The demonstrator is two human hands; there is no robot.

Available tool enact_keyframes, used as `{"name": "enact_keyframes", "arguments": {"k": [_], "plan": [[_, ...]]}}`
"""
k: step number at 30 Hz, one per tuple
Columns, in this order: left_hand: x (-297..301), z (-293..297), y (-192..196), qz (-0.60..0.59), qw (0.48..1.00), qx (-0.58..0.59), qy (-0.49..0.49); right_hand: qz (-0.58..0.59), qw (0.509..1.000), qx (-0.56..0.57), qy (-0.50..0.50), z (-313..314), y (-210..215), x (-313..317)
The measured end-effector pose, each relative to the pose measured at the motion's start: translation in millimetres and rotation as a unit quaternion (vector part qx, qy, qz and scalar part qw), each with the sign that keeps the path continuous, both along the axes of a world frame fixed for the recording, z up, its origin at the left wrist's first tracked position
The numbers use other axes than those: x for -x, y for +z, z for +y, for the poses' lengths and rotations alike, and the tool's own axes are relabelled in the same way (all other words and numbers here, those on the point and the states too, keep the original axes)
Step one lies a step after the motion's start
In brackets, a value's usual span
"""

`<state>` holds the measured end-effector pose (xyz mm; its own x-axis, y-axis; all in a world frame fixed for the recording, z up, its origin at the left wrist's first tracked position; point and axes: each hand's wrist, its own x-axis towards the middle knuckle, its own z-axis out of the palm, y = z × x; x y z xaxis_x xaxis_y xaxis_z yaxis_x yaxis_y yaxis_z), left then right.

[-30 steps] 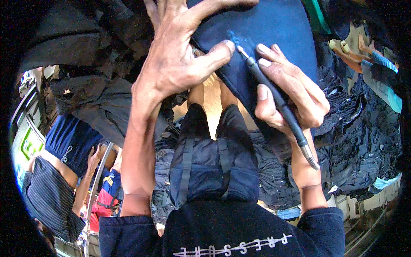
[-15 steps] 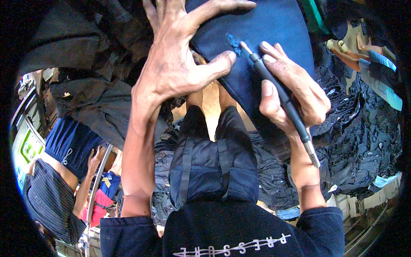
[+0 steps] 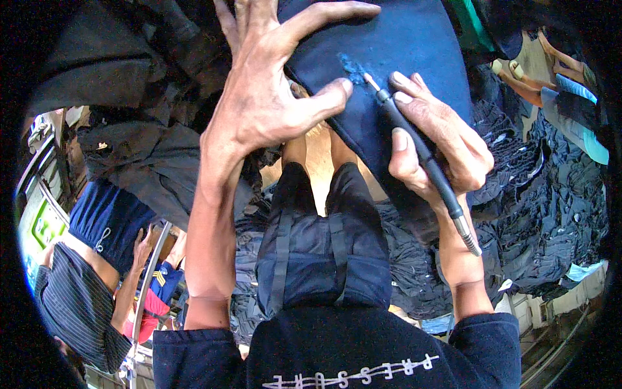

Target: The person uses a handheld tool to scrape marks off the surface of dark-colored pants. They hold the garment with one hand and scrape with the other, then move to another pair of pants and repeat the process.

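Observation:
Dark blue denim cloth is stretched out at the top of the view. On it is a fuzzy, lighter blue scuffed patch. My left hand lies over the cloth's left edge with fingers spread, the thumb tip beside the patch. In my right hand is a slim black pen-shaped rotary grinder, pinched between thumb and fingers. Its small pinkish tip is at the patch's lower right edge; whether it touches the cloth I cannot tell. A springy metal sleeve ends the tool near my right wrist.
Dark crumpled garments are heaped on the right. More dark cloth lies to the left. Another person in a striped shirt is at lower left, near a metal rail. Other people's legs show at upper right.
The grinder and my right hand have shifted slightly left, its tip a little lower. The scuffed patch looks somewhat larger. My left hand has barely moved.

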<state>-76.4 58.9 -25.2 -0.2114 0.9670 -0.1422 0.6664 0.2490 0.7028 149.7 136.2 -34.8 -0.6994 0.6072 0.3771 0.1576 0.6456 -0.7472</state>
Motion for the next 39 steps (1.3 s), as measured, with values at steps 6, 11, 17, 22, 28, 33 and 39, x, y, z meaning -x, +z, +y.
{"name": "enact_keyframes", "arguments": {"k": [6, 11, 17, 22, 28, 33, 39], "plan": [[4.5, 1.5, -8.2, 0.014, 0.999, -0.032, -0.011, -0.005, 1.0, 0.001, -0.005, -2.6, 1.5, -5.9], [4.8, -1.2, -11.6, 0.014, 0.999, -0.041, -0.011, -0.002, 1.0, 0.003, -0.011, -5.8, -0.9, -11.2], [4.6, -0.6, -13.8, 0.045, 0.997, -0.068, -0.02, -0.026, 1.0, 0.016, -0.006, -10.1, 3.5, -17.2], [3.4, -1.4, -15.4, 0.041, 0.995, -0.086, -0.019, -0.033, 0.999, 0.008, -0.031, -3.8, 2.8, -11.2], [5.2, -1.1, -15.3, 0.056, 0.994, -0.091, -0.029, 0.0, 1.0, -0.015, -0.027, 0.1, -1.5, -3.5], [4.0, -0.7, -13.8, 0.058, 0.995, -0.072, -0.023, 0.001, 1.0, -0.008, -0.03, -3.3, -0.3, -7.6], [5.8, -0.8, -11.9, 0.048, 0.997, -0.05, -0.026, -0.011, 1.0, 0.002, -0.023, -7.4, 0.7, -15.9]]}}
